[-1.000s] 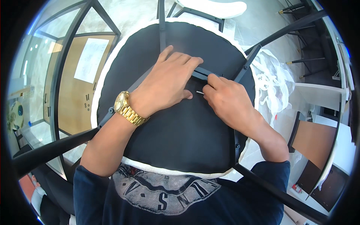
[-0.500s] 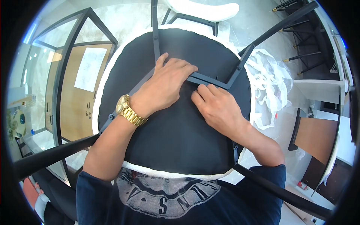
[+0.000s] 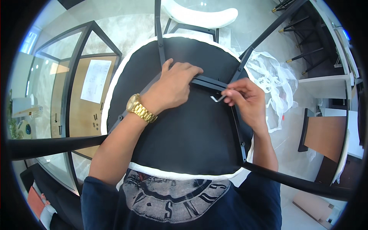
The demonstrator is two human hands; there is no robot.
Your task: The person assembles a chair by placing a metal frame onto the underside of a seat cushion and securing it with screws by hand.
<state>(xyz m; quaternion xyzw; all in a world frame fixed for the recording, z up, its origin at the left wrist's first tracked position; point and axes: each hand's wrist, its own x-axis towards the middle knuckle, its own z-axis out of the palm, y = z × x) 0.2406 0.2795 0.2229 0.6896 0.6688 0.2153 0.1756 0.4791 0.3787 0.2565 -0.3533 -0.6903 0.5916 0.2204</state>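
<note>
An upturned round seat (image 3: 180,126) with a black underside and white rim lies before me, black metal legs attached. My left hand (image 3: 172,82), a gold watch on its wrist, lies palm down across the dark metal leg frame (image 3: 210,82). Its fingers curl over the frame near the seat's middle, and one finger points up beside the far-left leg. My right hand (image 3: 247,101) pinches a small L-shaped hex key (image 3: 217,99) just right of the frame's corner. The key's bent end shows bright above the black fabric; the rest is partly hidden by my fingers.
On the left, a glass-sided table (image 3: 76,69) holds a paper sheet (image 3: 96,81) and several screws and washers (image 3: 95,123). A white seat (image 3: 199,15) stands beyond. Crumpled clear plastic wrap (image 3: 272,84) lies right; black legs (image 3: 303,182) jut outward.
My right hand has lifted and moved right from the frame's corner, bringing the hex key into sight. My left hand stays on the frame. The view and seat have shifted slightly.
</note>
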